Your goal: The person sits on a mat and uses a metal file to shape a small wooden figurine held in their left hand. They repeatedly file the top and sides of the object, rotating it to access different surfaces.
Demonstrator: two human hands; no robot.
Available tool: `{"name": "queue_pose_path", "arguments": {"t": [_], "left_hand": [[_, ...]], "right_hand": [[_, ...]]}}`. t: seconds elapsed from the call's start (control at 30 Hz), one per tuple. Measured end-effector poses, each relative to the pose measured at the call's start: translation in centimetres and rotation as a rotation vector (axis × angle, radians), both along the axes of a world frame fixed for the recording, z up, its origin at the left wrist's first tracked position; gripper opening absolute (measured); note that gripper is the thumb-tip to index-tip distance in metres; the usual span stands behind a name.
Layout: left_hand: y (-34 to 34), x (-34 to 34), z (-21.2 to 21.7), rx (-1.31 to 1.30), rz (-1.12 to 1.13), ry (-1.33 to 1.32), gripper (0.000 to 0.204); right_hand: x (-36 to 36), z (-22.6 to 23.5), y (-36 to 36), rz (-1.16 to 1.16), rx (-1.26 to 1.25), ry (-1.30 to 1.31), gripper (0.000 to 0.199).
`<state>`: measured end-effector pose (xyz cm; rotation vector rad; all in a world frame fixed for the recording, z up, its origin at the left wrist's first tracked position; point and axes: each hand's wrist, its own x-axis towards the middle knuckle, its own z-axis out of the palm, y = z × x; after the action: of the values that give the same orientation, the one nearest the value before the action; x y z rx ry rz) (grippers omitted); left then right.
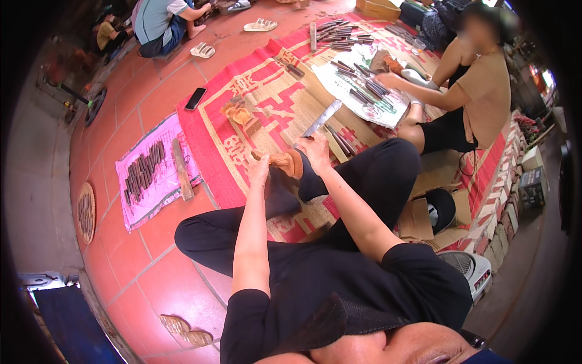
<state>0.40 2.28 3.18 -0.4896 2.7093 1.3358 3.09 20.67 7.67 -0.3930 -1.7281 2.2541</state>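
My left hand (pixel 257 168) is closed on one end of a carved light-brown wooden piece (pixel 284 161), held above the mat between my legs. The piece's other end is darker orange-brown and lies just below my right hand (pixel 315 150). The fingers of my right hand are curled. From them a flat grey blade (pixel 323 117) slants up and away to the right; its lower end is hidden by the fingers. Ahead of my left hand, another carved wooden piece (pixel 241 113) rests on the red and tan mat (pixel 276 85). Dark thin tools (pixel 341 141) lie beyond my right hand.
On the left, a pink cloth (pixel 130 209) bears several dark carving tools and a wooden mallet (pixel 181 167). A phone (pixel 195 99) lies at the mat's edge. A co-worker (pixel 485 91) sits at right beside tools on a white sheet (pixel 330 76). An open cardboard box (pixel 414 218) stands near my right knee.
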Motion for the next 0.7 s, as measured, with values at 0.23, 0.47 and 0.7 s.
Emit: {"name": "queue_pose_path", "arguments": {"t": [0.23, 0.47, 0.7], "left_hand": [[-0.8, 1.0, -0.3, -0.003, -0.13, 0.051, 0.089], [0.6, 2.3, 0.5, -0.109, -0.319, 0.187, 0.086], [-0.3, 2.8, 0.1, -0.061, -0.337, 0.152, 0.089]], "right_hand": [[2.6, 3.6, -0.6, 0.02, -0.003, 0.088, 0.008], [3.1, 5.7, -2.7, 0.043, 0.055, 0.166, 0.008], [2.5, 3.2, 0.8, -0.054, -0.015, 0.005, 0.011]]}}
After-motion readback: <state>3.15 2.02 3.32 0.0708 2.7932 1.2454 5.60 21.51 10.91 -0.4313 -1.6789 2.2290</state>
